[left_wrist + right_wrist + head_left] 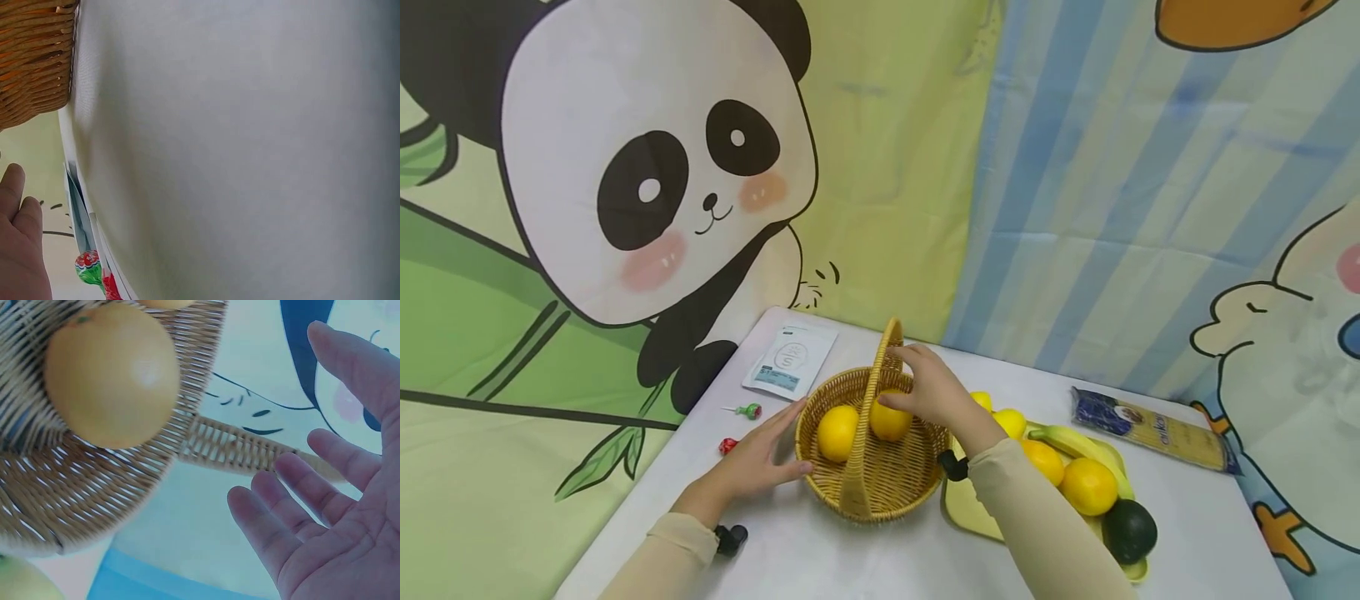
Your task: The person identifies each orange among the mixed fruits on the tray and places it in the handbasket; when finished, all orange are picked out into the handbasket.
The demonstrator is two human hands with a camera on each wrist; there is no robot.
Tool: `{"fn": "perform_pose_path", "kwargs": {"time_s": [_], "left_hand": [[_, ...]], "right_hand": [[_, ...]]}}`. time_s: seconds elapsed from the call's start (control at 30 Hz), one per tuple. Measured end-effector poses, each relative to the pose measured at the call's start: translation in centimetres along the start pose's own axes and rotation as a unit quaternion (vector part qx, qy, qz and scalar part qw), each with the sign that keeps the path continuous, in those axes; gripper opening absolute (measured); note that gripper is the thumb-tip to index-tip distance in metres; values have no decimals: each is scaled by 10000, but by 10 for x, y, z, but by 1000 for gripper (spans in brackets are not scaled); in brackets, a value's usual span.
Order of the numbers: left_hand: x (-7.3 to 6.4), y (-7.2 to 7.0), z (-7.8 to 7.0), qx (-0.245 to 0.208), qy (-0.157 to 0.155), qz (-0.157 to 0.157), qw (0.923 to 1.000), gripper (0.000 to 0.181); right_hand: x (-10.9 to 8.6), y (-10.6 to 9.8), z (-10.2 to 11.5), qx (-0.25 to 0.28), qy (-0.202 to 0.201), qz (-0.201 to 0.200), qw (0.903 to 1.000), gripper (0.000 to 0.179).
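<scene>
The basket (891, 487) stands on the worktop (782, 550) between the two hands, its wall presumably keeping one orange (837, 433) and a second orange (891, 421) from rolling off. The left hand (756, 458) lies along the basket's outer side, probably to steady it: fingers straight, thumb spread apart at the rim, gripping nothing (whether the fingertips actually press the wicker, I cannot tell). The right hand (936, 392) reaches over the basket beside the handle (856, 479), palm bare, fingers well parted, with no hold on the second orange below. A tray (966, 504) of fruit sits by the right wrist, likely for easy reach.
</scene>
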State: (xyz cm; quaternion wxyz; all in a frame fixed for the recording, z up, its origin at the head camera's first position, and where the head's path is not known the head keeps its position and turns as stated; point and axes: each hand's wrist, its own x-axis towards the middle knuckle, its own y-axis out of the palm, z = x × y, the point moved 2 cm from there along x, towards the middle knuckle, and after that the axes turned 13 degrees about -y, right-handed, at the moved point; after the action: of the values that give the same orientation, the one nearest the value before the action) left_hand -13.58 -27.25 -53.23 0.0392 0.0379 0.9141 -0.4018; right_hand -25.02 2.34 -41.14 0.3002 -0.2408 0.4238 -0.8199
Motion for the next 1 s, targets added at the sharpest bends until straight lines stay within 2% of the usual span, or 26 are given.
{"fn": "perform_pose_path", "kwargs": {"time_s": [0.23,0.43,0.67,1.0], "left_hand": [[0,-1,1,49,-69,12,10000,106],[-2,0,1,44,-128,33,9999,106],[-1,-1,0,8,-43,20,10000,106],[-1,0,-1,35,-15,4,10000,106]], "right_hand": [[-6,-14,5,2,-77,-156,9998,83],[-19,-27,3,130,-210,-413,9988,81],[-42,-47,-12,134,-106,-806,9966,78],[-68,-66,-33,333,146,-1146,9927,78]]}}
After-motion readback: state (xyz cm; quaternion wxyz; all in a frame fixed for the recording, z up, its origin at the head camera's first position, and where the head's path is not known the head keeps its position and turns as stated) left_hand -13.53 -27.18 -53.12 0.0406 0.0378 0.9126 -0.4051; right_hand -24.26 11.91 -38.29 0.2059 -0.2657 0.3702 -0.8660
